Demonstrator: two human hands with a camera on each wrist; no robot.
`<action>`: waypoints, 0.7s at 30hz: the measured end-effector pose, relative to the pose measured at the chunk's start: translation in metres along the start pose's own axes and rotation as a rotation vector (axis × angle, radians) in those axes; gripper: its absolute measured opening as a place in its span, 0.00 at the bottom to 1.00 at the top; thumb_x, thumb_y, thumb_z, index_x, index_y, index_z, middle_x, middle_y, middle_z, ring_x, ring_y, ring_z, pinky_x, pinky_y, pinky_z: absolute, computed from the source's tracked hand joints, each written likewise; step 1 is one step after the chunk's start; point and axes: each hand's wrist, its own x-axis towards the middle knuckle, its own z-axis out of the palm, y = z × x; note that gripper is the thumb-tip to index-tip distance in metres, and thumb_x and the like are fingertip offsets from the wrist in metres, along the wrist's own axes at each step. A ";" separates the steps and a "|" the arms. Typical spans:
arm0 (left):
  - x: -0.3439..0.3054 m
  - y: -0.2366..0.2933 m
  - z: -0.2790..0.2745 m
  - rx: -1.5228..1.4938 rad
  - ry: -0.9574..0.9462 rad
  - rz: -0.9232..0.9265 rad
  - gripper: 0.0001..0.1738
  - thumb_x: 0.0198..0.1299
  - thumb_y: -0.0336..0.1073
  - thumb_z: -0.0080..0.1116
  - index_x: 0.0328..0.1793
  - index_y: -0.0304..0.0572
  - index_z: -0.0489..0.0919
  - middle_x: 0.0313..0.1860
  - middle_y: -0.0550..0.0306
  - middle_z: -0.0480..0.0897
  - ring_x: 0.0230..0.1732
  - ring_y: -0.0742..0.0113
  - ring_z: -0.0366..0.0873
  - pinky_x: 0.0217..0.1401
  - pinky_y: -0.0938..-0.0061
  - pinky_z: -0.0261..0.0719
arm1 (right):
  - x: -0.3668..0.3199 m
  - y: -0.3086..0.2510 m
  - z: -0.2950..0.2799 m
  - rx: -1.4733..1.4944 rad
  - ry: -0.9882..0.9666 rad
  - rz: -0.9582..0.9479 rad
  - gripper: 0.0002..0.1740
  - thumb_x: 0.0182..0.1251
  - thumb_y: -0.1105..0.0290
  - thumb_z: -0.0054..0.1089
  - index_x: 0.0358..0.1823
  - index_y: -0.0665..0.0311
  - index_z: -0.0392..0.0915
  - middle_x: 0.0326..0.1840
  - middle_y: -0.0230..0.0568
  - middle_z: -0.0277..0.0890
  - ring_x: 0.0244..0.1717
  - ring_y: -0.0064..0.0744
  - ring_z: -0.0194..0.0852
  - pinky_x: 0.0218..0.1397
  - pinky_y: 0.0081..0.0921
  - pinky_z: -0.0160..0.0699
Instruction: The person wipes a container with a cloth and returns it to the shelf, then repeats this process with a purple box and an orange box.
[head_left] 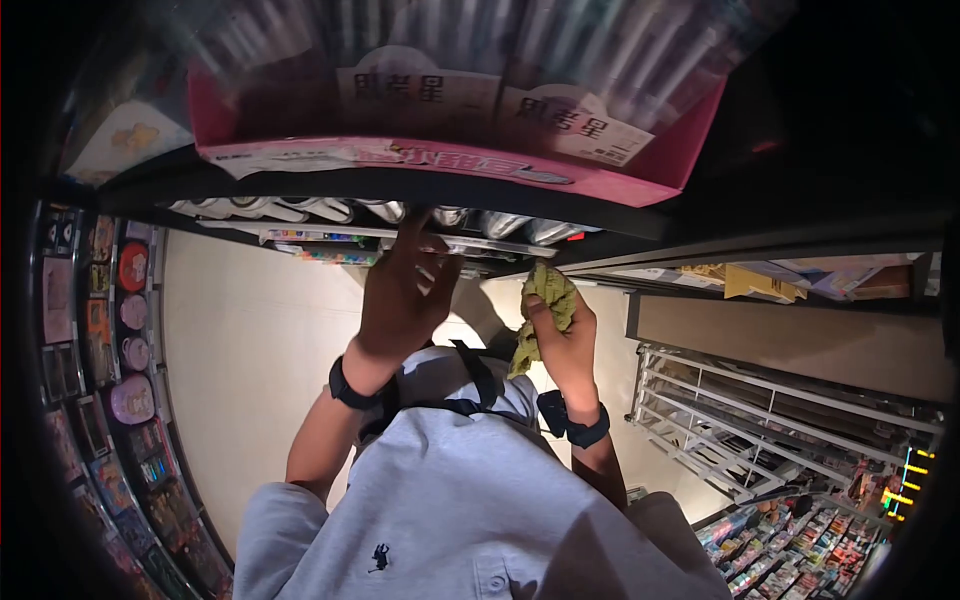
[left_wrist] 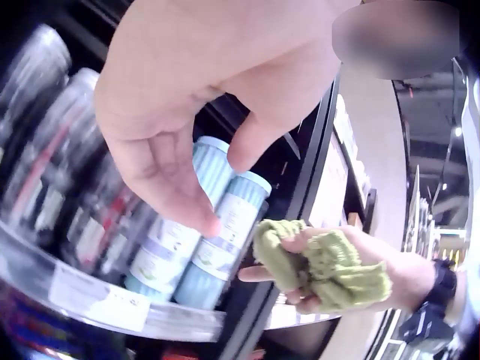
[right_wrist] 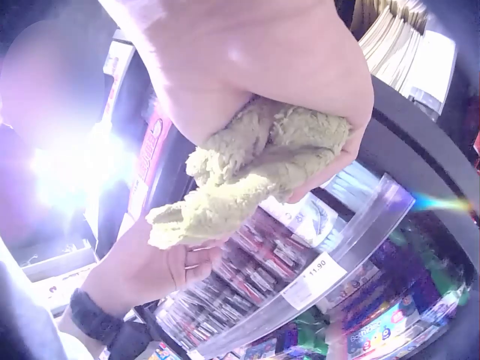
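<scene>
In the left wrist view, my left hand (left_wrist: 202,105) reaches over two light-blue ribbed tubes (left_wrist: 229,229) with white labels, standing side by side on a shelf. Its fingertips overlap the labels, and the thumb lies close to the caps with a gap between thumb and fingers. From the head view, that left hand (head_left: 405,300) is up at the shelf edge below a pink display box. My right hand (head_left: 568,355) grips a crumpled green cloth (head_left: 548,300). Folds of the cloth (right_wrist: 240,180) bulge out below the right palm and hang loose in the right wrist view.
Clear-wrapped packages (left_wrist: 52,157) stand left of the tubes, behind a clear shelf lip with a price label (left_wrist: 97,296). Above is the pink display box (head_left: 440,160) full of packs. Shelves of goods (head_left: 130,400) line the left; a white wire rack (head_left: 740,420) stands right.
</scene>
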 end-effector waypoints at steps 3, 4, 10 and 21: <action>0.006 -0.009 -0.002 0.294 0.076 0.072 0.31 0.56 0.29 0.65 0.68 0.44 0.71 0.49 0.46 0.78 0.39 0.53 0.84 0.37 0.64 0.84 | 0.006 -0.009 0.013 -0.068 -0.101 -0.082 0.26 0.63 0.76 0.63 0.63 0.75 0.73 0.60 0.55 0.79 0.57 0.35 0.79 0.61 0.27 0.74; 0.007 -0.006 -0.002 0.470 0.111 0.125 0.31 0.54 0.30 0.66 0.66 0.48 0.73 0.54 0.45 0.75 0.42 0.51 0.83 0.37 0.63 0.84 | 0.009 -0.012 0.017 -0.165 -0.136 -0.220 0.25 0.63 0.76 0.63 0.62 0.75 0.73 0.62 0.57 0.77 0.60 0.38 0.78 0.63 0.29 0.73; -0.015 -0.016 0.008 0.355 0.153 0.134 0.33 0.52 0.26 0.65 0.68 0.45 0.72 0.70 0.38 0.67 0.62 0.42 0.78 0.47 0.62 0.86 | 0.023 -0.035 0.012 -0.210 -0.317 -0.332 0.22 0.62 0.77 0.63 0.58 0.74 0.76 0.75 0.59 0.63 0.70 0.45 0.71 0.68 0.32 0.69; -0.018 -0.038 0.014 -0.019 0.237 0.220 0.43 0.43 0.18 0.68 0.69 0.33 0.62 0.69 0.41 0.68 0.66 0.50 0.72 0.68 0.65 0.71 | 0.016 -0.041 0.016 0.011 -0.427 -0.085 0.19 0.69 0.76 0.58 0.61 0.72 0.74 0.60 0.43 0.74 0.53 0.26 0.73 0.58 0.24 0.73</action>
